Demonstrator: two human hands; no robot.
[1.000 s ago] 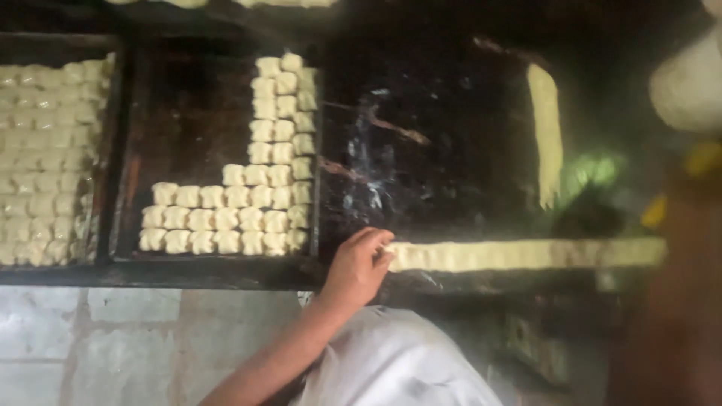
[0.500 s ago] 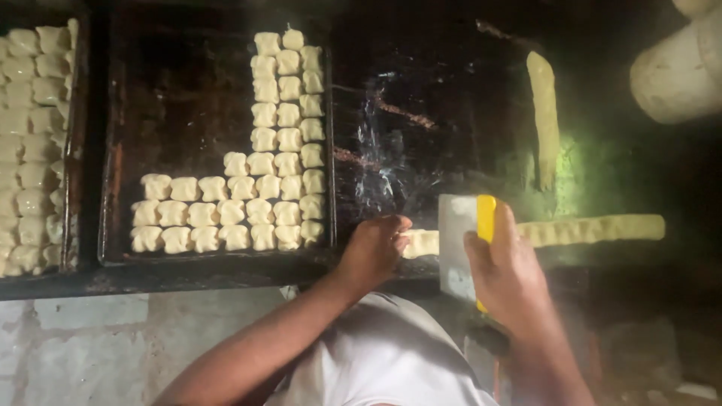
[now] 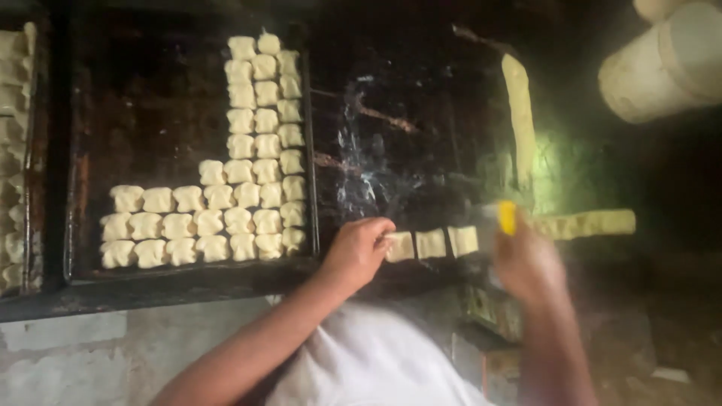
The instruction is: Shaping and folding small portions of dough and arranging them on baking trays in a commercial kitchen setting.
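Observation:
My left hand (image 3: 359, 250) rests on the dark work surface with its fingers touching the left end of a row of three cut dough squares (image 3: 432, 243). My right hand (image 3: 526, 263) is blurred and grips a dough scraper with a yellow handle (image 3: 508, 217), held over the long strip of dough (image 3: 587, 223) just right of the cut squares. A second long dough strip (image 3: 519, 116) lies upright farther back. A dark baking tray (image 3: 162, 113) to the left holds several rows of dough pieces (image 3: 248, 180).
Another tray full of dough pieces (image 3: 13, 158) is at the far left edge. A pale bucket (image 3: 665, 64) stands at the top right. The dark greasy work surface (image 3: 391, 150) lies between tray and strips. My white shirt (image 3: 361, 368) fills the bottom.
My right hand came into view with the scraper and moved right along the strip. Three squares now lie cut off at the strip's left end. The view has shifted a little.

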